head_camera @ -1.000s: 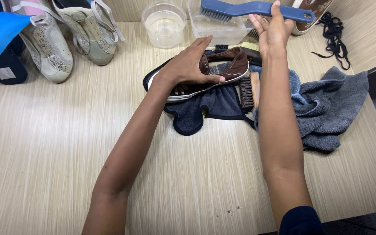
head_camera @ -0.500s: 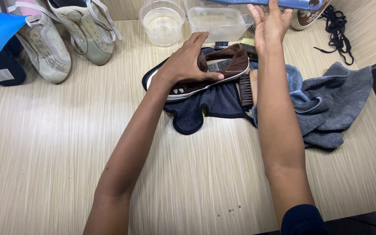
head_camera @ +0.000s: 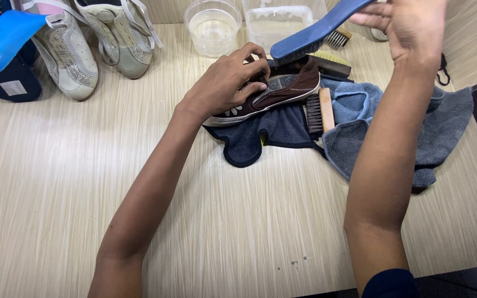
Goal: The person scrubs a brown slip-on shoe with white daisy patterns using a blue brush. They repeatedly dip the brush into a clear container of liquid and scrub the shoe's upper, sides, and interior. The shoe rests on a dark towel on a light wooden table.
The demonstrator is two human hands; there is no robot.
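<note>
Gripping the brown shoe (head_camera: 274, 91) on the dark cloth (head_camera: 260, 135), the left hand (head_camera: 224, 83) steadies it; the right hand (head_camera: 415, 27) clasps a blue brush (head_camera: 316, 30). Hard scrubbing might slide the shoe.

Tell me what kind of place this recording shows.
Probably a shoe-cleaning bench: the left hand steadies a brown shoe on cloths, the right hand holds a blue brush, and a tub of water stands near.

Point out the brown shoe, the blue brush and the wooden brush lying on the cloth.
brown shoe (head_camera: 282, 91), head view, on its brown side panel.
blue brush (head_camera: 316, 33), head view, on the middle of its blue back.
wooden brush (head_camera: 326, 109), head view, on its pale wooden back.
</note>
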